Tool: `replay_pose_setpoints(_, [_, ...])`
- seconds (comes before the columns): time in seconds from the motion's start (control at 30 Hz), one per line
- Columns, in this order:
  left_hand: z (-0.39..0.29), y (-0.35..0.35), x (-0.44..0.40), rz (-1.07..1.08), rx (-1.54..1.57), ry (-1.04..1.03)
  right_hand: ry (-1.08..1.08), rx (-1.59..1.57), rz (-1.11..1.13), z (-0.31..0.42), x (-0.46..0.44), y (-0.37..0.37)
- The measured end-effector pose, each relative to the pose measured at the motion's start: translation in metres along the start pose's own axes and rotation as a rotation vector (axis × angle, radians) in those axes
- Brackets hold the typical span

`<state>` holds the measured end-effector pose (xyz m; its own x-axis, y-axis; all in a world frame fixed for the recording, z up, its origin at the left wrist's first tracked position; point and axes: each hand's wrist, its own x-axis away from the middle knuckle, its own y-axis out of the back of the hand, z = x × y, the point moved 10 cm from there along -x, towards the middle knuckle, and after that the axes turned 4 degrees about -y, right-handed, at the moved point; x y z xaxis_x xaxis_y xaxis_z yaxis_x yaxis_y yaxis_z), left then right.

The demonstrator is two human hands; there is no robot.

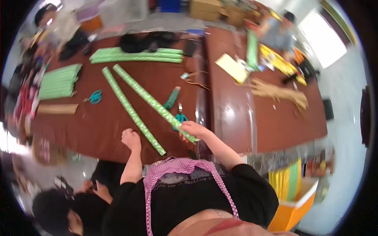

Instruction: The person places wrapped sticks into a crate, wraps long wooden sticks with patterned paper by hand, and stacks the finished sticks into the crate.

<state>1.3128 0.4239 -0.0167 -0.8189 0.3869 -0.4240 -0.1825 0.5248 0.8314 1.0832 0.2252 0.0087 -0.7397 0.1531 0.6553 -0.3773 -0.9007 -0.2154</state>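
My right hand [193, 129] is closed around the near end of a long green tube with a pale pattern [147, 98], which slants away to the upper left. A second green patterned tube [134, 114] lies to its left on the brown table. Beside that tube's near half, my left hand [131, 139] rests on the table with its fingers curled in, and nothing shows in it. Teal-handled scissors [180, 117] lie just beyond my right hand, partly covered by the tube. Farther up lies a green cutter-like tool [172, 98].
More green tubes lie in a row [138, 56] at the back and in a stack [60, 82] at the left. Other scissors [94, 97] lie near a brown strip [58, 109]. Brown paper strips [279, 92] are at the right. People sit around the table.
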Motion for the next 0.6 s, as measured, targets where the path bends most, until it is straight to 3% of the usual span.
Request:
replay_pose_setpoints(0.07, [-0.002,0.003,0.004,-0.05,-0.052,0.002,-0.011,0.002,-0.036,-0.019,0.022,-0.006])
replay_pose_setpoints(0.23, [0.01,-0.018,-0.011,0.287,-0.046,0.092,0.095,0.01,-0.064,-0.065,0.04,-0.018])
replay_pose_setpoints(0.33, [0.013,-0.009,-0.034,0.218,0.108,0.083,0.149,0.032,-0.064,-0.061,0.06,-0.037])
replay_pose_setpoints(0.4, [-0.001,0.0,-0.039,0.125,0.451,0.027,0.168,0.028,-0.045,-0.056,0.064,-0.052])
replay_pose_setpoints(0.43, [-0.008,-0.009,-0.029,0.193,0.722,0.182,0.189,0.021,-0.006,-0.048,0.067,-0.06])
replay_pose_setpoints(0.47, [-0.028,-0.021,-0.005,0.495,0.979,0.455,0.181,0.027,0.016,-0.048,0.067,-0.07])
replay_pose_setpoints(0.5, [-0.047,-0.019,0.018,0.658,1.012,0.616,0.186,0.009,-0.003,-0.046,0.066,-0.075])
replay_pose_setpoints(0.6, [-0.099,-0.031,0.073,0.909,1.464,0.869,0.217,-0.002,0.016,-0.038,0.062,-0.084])
